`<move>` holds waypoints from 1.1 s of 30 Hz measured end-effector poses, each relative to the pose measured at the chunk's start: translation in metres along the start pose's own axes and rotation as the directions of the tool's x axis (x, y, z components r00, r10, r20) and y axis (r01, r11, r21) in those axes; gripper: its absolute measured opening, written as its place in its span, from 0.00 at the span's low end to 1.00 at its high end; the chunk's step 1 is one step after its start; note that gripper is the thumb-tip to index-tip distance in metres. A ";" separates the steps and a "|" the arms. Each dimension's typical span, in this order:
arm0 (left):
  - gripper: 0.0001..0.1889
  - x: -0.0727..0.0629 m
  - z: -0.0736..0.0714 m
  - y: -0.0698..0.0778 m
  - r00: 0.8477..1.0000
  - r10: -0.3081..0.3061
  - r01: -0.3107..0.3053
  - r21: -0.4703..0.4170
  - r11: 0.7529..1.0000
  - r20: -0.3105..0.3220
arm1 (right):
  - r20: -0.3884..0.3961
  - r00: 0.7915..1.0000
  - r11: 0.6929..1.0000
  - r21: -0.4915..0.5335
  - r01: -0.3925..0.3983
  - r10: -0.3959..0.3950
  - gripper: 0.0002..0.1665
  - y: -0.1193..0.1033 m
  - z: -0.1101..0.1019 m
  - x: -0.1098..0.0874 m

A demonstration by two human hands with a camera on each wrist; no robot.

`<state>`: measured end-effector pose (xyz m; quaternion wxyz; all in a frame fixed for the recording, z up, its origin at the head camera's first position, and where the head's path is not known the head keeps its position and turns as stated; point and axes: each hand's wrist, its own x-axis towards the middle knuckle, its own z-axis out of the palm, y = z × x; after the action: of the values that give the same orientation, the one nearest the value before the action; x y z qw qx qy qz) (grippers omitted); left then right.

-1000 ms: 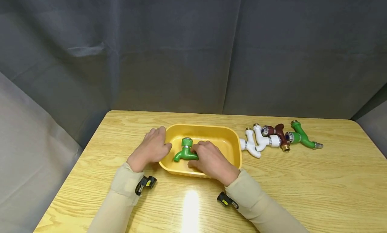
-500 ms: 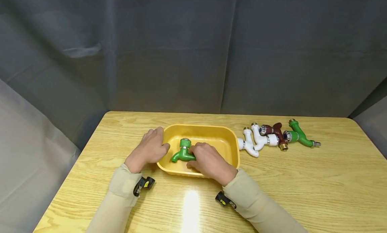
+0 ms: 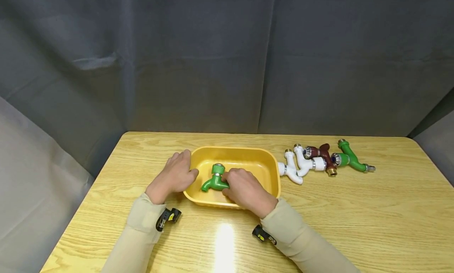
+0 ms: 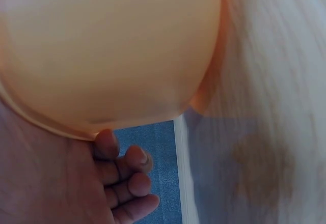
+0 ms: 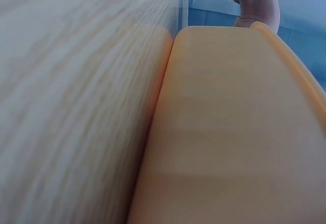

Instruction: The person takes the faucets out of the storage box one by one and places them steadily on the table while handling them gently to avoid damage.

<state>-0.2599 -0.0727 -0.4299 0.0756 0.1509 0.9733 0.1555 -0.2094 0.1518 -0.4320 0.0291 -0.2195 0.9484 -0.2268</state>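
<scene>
In the head view a yellow plastic basin [image 3: 234, 151] stands on the table, with a green tap [image 3: 214, 182] inside it. My right hand [image 3: 248, 189] reaches over the near rim and grips the tap's right end, which is hidden under the fingers. The tap's ribbed knob points to the far side and its spout to the left. My left hand [image 3: 175, 173] holds the basin's left rim, thumb toward the inside. In the left wrist view its fingers [image 4: 137, 183] curl outside the basin wall [image 4: 112, 51]. The right wrist view shows only the basin's outer side [image 5: 229, 122], not the right hand.
Right of the basin, a row of taps lies on the wooden table [image 3: 354, 218]: a white tap [image 3: 291, 171] close by its wall, another white tap [image 3: 303, 162], a maroon tap [image 3: 325, 153] and a green tap with a metal nozzle [image 3: 352, 158]. A dark curtain [image 3: 198, 68] hangs behind.
My right thumb has drawn in toward the green tap, which has shifted very slightly. The left hand and the basin keep their places; the head view has moved a little.
</scene>
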 end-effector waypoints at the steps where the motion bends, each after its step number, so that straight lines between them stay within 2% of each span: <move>1: 0.18 0.000 0.000 0.000 1.000 0.000 0.000 -0.002 1.000 -0.001 | 0.000 1.000 1.000 -0.004 -0.002 0.002 0.08 0.000 0.000 0.000; 13: 0.17 0.000 -0.001 0.000 1.000 0.004 -0.004 -0.006 1.000 0.001 | 0.006 0.999 0.999 0.010 -0.038 0.038 0.11 -0.002 0.000 -0.001; 19: 0.17 0.000 -0.001 0.000 1.000 0.004 -0.004 -0.002 1.000 0.004 | 0.002 1.000 1.000 -0.004 -0.028 0.028 0.07 -0.002 -0.001 -0.002; 24: 0.17 0.000 -0.001 0.000 1.000 0.002 -0.002 -0.004 1.000 0.004 | -0.009 1.000 1.000 -0.013 -0.019 0.019 0.10 -0.001 -0.001 -0.003; 33: 0.18 0.000 0.000 0.000 1.000 0.003 -0.003 0.000 1.000 -0.003 | -0.045 0.999 0.999 -0.041 -0.009 0.007 0.04 -0.001 -0.001 -0.003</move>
<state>-0.2604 -0.0728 -0.4298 0.0737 0.1521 0.9732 0.1558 -0.2059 0.1527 -0.4304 0.0043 -0.2113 0.9542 -0.2119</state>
